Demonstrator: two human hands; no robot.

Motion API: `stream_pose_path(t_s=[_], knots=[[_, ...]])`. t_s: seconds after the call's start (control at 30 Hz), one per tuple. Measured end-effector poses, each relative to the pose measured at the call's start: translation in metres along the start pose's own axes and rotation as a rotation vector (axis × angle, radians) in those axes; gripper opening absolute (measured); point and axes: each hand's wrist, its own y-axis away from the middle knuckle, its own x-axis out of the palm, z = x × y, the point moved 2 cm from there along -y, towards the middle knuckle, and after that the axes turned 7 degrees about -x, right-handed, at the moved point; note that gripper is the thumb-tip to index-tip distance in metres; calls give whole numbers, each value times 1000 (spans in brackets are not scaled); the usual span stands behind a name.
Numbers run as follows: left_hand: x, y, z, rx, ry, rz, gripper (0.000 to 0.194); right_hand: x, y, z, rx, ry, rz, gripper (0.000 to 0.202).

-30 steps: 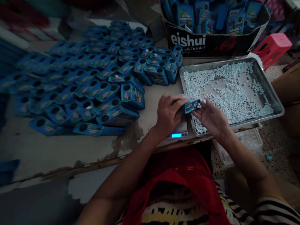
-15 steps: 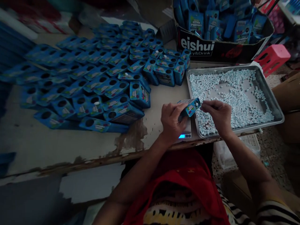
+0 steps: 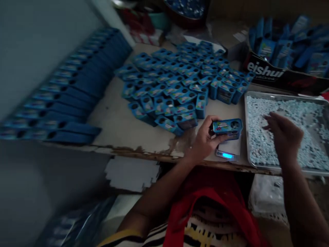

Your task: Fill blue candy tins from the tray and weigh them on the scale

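Observation:
My left hand (image 3: 205, 139) grips a blue candy box (image 3: 227, 126) with a round hole in its top face. The box is held above a small digital scale (image 3: 232, 145) with a lit blue display. My right hand (image 3: 286, 135), slightly blurred, hovers over a metal tray (image 3: 247, 137); its fingertips look a little apart, and nothing shows between them. Spread over the tray are many small pale blue and white candies (image 3: 262, 147).
Many blue boxes (image 3: 164, 85) stand in a cluster on the worn table (image 3: 113, 127). More boxes line up in a long row (image 3: 77, 89) along the left wall. Behind the tray is a black carton (image 3: 272, 73) full of blue boxes. The table's front edge (image 3: 154, 156) is chipped.
The view has swung left, bringing the row of boxes by the wall into sight. My right hand has drawn away from the box's hole to above the tray. My left hand still holds the box.

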Motion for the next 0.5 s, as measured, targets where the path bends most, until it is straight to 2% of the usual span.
stream_pose_path(t_s=[0.07,0.13,0.17,0.23,0.27,0.3,0.37,0.43,0.5], knots=[[-55,11,-38,141,-216,-96,47,3,-5,-13,-124,231,110,26],[-130,15,-78,302,-466,-245,52,26,-5,-2,-232,213,175,26],[-173,14,-97,383,-581,-353,60,46,-2,16,-289,141,210,23],[-261,3,-128,505,-825,-570,87,94,7,69,-419,-22,318,17],[-305,-6,-137,467,-929,-646,98,119,11,99,-501,-87,401,18],[-344,-17,-143,344,-1012,-656,103,144,13,130,-596,-98,466,22],[-409,-35,-146,115,-1078,-641,105,186,10,180,-805,-3,585,33],[-448,-44,-142,-44,-1081,-541,95,215,-2,209,-979,179,700,37],[-469,-43,-134,-139,-1061,-428,77,234,-21,219,-1076,346,833,35]])
